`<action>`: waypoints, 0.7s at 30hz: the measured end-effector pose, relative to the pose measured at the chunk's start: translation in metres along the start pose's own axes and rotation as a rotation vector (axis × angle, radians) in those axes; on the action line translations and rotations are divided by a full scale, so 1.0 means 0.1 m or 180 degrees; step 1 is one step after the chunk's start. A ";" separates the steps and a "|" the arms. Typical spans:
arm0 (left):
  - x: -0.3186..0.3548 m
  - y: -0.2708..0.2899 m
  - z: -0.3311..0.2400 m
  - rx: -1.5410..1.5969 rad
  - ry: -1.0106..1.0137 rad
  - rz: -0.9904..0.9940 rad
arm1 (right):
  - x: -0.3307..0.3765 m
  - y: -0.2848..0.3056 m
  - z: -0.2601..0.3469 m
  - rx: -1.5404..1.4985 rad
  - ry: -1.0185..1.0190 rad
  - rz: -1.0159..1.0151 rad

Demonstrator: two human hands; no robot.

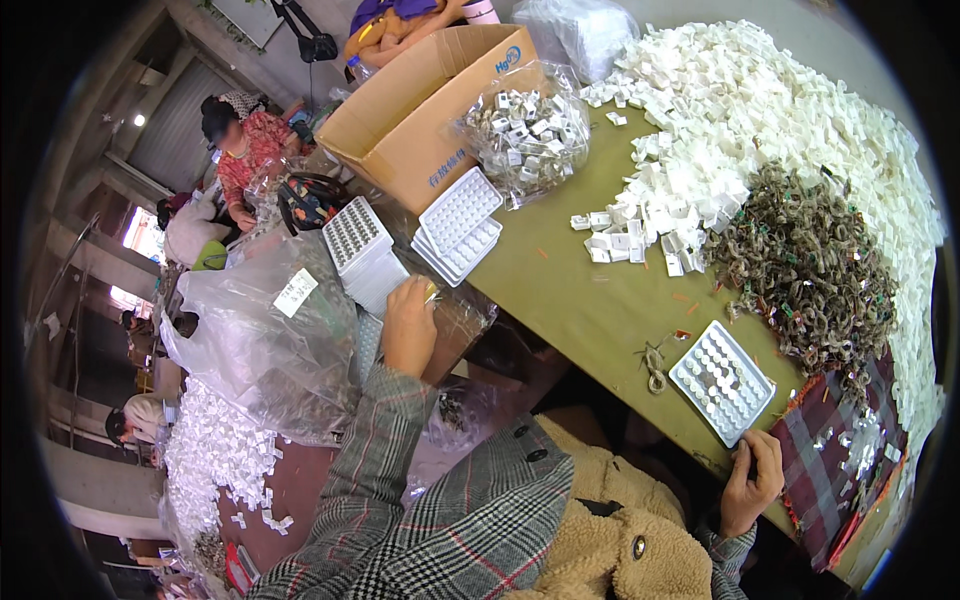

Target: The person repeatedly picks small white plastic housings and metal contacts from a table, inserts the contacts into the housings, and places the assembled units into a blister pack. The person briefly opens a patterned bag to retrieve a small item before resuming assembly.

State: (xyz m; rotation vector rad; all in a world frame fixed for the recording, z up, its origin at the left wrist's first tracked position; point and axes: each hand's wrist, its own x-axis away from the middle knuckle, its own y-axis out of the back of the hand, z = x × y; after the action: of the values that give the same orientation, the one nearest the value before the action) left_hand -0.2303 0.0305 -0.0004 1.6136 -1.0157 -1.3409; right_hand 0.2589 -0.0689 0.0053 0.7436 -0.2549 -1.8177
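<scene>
My right hand (755,482) pinches the near corner of a white plastic tray (722,382) between thumb and fingers. The tray lies on the green table, with rows of small round pockets; some seem to hold clear or silvery pieces. My left hand (410,328) reaches out to the left, beside a stack of white trays (375,268). Its fingers are bent and partly hidden, with a small yellow bit at the fingertips; what they hold I cannot make out. The top tray of that stack has dark dots in rows. More pale trays (460,225) lie next to it.
Small white plastic pieces (745,95) form a large heap across the far right. Before it lies a pile of brownish coiled cords (810,270). A cardboard box (415,110), a bag of pieces (530,135), a plaid cloth (835,450) and a big clear bag (265,330) stand around. Co-workers sit at left.
</scene>
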 end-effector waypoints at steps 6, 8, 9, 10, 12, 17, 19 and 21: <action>-0.14 -0.29 0.04 -0.0370 0.0258 0.0091 | 0.03 -0.01 -0.02 0.0155 0.0077 -0.0094; -0.08 -0.21 0.06 -0.0035 0.0381 0.0137 | 0.03 -0.01 -0.02 0.0237 0.0049 -0.0094; -0.03 -0.18 0.07 0.0148 0.0484 0.0141 | 0.02 -0.01 -0.03 0.0203 -0.0012 -0.0103; 0.02 -0.14 0.09 0.0356 0.0522 0.0072 | 0.02 -0.02 -0.02 0.0290 0.0048 -0.0101; 0.12 -0.10 0.10 0.0322 0.0670 0.0113 | 0.01 -0.02 -0.01 0.0345 0.0052 -0.0114; 0.16 -0.16 0.11 0.0248 0.0825 0.0174 | 0.01 -0.03 -0.01 0.0377 -0.0034 -0.0093; 0.12 -0.18 0.11 0.0144 0.0686 0.0222 | 0.02 -0.03 -0.01 0.0199 -0.0131 -0.0075; 0.12 -0.19 0.10 0.0109 0.0619 0.0105 | 0.03 -0.03 -0.02 0.0272 0.0002 -0.0106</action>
State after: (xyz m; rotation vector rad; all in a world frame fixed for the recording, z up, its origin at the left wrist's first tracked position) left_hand -0.2371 0.0260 -0.0235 1.7085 -0.9478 -1.1257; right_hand 0.2569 -0.0703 0.0011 0.8122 -0.3233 -1.8473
